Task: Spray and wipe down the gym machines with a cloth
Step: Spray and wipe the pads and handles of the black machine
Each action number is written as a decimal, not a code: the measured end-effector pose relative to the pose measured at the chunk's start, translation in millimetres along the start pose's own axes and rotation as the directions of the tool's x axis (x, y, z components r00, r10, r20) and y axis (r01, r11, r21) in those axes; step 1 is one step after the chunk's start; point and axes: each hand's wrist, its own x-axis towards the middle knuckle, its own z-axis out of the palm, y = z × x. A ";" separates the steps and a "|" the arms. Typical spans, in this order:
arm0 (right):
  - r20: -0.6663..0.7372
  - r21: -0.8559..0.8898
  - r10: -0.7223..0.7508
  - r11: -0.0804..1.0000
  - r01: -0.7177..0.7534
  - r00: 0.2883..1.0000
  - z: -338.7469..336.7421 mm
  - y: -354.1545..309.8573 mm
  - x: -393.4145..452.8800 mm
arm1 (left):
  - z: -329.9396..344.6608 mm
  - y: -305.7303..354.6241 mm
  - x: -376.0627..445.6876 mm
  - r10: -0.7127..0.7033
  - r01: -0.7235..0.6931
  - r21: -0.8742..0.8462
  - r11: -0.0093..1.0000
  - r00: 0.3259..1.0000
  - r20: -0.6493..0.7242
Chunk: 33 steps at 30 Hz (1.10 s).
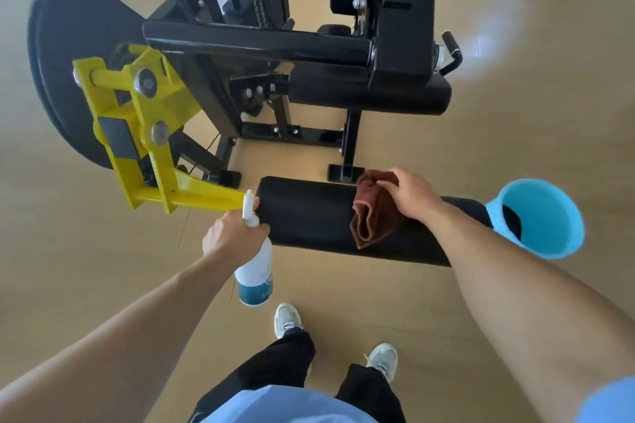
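- I look down from the head camera at a black padded roller (316,216) lying crosswise on a gym machine (395,45); I place everything from this roller.
- My right hand (409,196) rests on top of the roller, right of its middle, fingers closed on a brown cloth (372,216).
- The cloth is folded and drapes over the roller's top and near side, touching the padding.
- My left hand (233,237) is at the roller's left end, wrapped around the neck of a spray bottle (254,271).
- The bottle is white with a blue label band at its base; the nozzle points up beside the roller's end. The label's writing is too blurred to read.
- A yellow arm (144,134) runs from the roller's left end up and away to the machine's black frame.
- A blue bucket (549,216) sits just past the roller's right end.
- Beyond the roller, the machine's white panel carries lettering I cannot make out.
- Below the roller, nearer me, are two pale shoes (288,319) and black trousers on a tan floor (515,113).
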 end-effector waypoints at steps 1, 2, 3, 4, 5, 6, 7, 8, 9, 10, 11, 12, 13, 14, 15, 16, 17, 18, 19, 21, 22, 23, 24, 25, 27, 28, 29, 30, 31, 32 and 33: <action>0.035 -0.010 0.004 1.000 -0.004 0.999 -1.9 0.1 6.8 | -0.7 2.1 -1.8 0.006 -0.006 0.013 1.000 1.000 -0.018; 0.045 -0.006 0.004 1.000 -0.003 0.999 -1.5 0.7 6.7 | -0.6 2.8 -8.3 0.006 -0.006 0.012 1.000 0.999 -0.041; 0.030 0.021 0.002 1.000 -0.003 1.000 -1.9 0.0 2.0 | 1.2 1.4 -14.9 0.007 -0.007 -0.010 1.000 0.998 -0.063; -0.008 0.072 0.014 0.997 -0.013 1.000 -1.9 -0.2 -5.4 | 3.2 0.0 -23.1 0.017 -0.020 -0.036 0.999 0.997 -0.079; -0.061 0.157 0.049 0.987 -0.039 0.997 -3.6 -1.0 -15.2 | 6.5 -2.5 -32.2 0.040 -0.045 -0.056 0.997 0.995 -0.088; -0.127 0.263 0.107 0.962 -0.071 0.986 -6.5 -2.6 -25.7 | 9.6 -3.8 -43.3 0.071 -0.077 -0.066 0.995 0.994 -0.089; -0.192 0.380 0.192 0.919 -0.108 0.962 -10.7 -1.1 -34.8 | 14.0 -5.0 -53.8 0.090 -0.096 -0.070 0.993 0.992 -0.084; -0.246 0.494 0.284 0.859 -0.132 0.927 -16.0 0.3 -43.0 | 19.5 -5.2 -62.1 0.101 -0.107 -0.083 0.991 0.992 -0.075; -0.279 0.607 0.379 0.782 -0.144 0.882 -21.2 5.6 -52.9 | 25.5 -5.6 -71.2 0.099 -0.106 -0.115 0.988 0.993 -0.065; -0.304 0.696 0.458 0.705 -0.133 0.836 -28.3 12.4 -66.8 | 30.7 -3.6 -83.5 0.083 -0.089 -0.161 0.983 0.996 -0.044; -0.311 0.762 0.523 0.636 -0.121 0.794 -34.6 23.9 -80.1 | 37.3 -1.3 -93.7 0.066 -0.066 -0.196 0.978 0.998 -0.009; -0.319 0.805 0.568 0.584 -0.099 0.758 -40.0 35.8 -93.9 | 43.1 2.5 -102.8 0.053 -0.046 -0.217 0.975 0.998 0.026; -0.328 0.833 0.591 0.549 -0.070 0.737 -43.8 53.6 -108.1 | 50.0 7.5 -112.0 0.040 -0.028 -0.231 0.972 0.998 0.048; -0.348 0.839 0.583 0.543 -0.033 0.734 -48.1 69.5 -124.7 | 55.7 14.1 -121.9 0.023 -0.009 -0.253 0.968 0.998 0.052; -0.371 0.835 0.570 0.550 -0.005 0.734 -50.7 88.1 -140.3 | 60.9 20.5 -130.0 -0.003 0.018 -0.277 0.961 0.999 0.052; -0.395 0.826 0.559 0.563 0.016 0.729 -54.1 104.6 -155.9 | 64.9 28.4 -140.2 -0.023 0.038 -0.309 0.950 0.998 0.052; -0.406 0.817 0.558 0.577 0.013 0.724 -55.6 122.6 -168.1 | 70.1 34.6 -147.4 -0.029 0.043 -0.339 0.940 0.998 0.048; -0.399 0.819 0.562 0.573 0.007 0.725 -57.1 134.2 -180.5 | 74.4 40.7 -153.1 -0.018 0.033 -0.365 0.930 0.999 0.043; -0.386 0.826 0.558 0.563 0.006 0.735 -56.5 147.5 -190.4 | 78.4 46.6 -158.6 -0.004 0.018 -0.379 0.925 0.999 0.039; -0.360 0.849 0.555 0.529 0.017 0.750 -56.1 166.7 -213.5 | 86.1 59.9 -170.5 0.022 -0.009 -0.376 0.927 0.999 0.030; -0.339 0.863 0.555 0.505 0.015 0.759 -56.0 171.7 -224.6 | 90.7 66.9 -175.3 0.026 -0.012 -0.366 0.931 0.999 0.034; -0.301 0.879 0.558 0.476 -0.002 0.774 -55.3 176.6 -233.8 | 96.6 74.2 -180.8 0.032 -0.010 -0.348 0.938 0.998 0.056; -0.263 0.899 0.565 0.438 -0.014 0.782 -54.3 178.3 -241.9 | 103.1 81.2 -185.8 0.051 -0.018 -0.330 0.944 0.994 0.092; -0.249 0.907 0.582 0.420 -0.024 0.774 -52.9 186.1 -247.7 | 112.6 89.7 -192.5 0.087 -0.039 -0.310 0.950 0.986 0.141; -0.252 0.911 0.599 0.413 -0.023 0.760 -50.6 195.9 -257.9 | 133.1 105.2 -204.8 0.194 -0.132 -0.265 0.955 0.956 0.222; -0.253 0.912 0.602 0.410 -0.021 0.758 -50.7 195.4 -261.7 | 142.0 111.3 -210.5 0.231 -0.170 -0.242 0.955 0.940 0.253; -0.254 0.914 0.601 0.406 -0.016 0.757 -49.4 196.5 -264.5 | 150.6 116.2 -215.7 0.249 -0.191 -0.221 0.956 0.929 0.274; -0.253 0.913 0.600 0.408 -0.018 0.759 -49.4 197.3 -268.1 | 159.1 121.5 -220.7 0.255 -0.202 -0.203 0.958 0.923 0.289; -0.260 0.910 0.593 0.414 -0.011 0.762 -49.5 201.1 -270.5 | 167.7 127.0 -225.6 0.251 -0.202 -0.182 0.962 0.918 0.308; -0.276 0.904 0.587 0.427 -0.002 0.761 -50.4 204.4 -272.9 | 174.9 131.7 -229.5 0.249 -0.203 -0.167 0.965 0.911 0.330; -0.289 0.895 0.583 0.445 -0.002 0.759 -50.3 209.6 -274.0 | 180.7 134.9 -232.6 0.252 -0.210 -0.154 0.966 0.900 0.356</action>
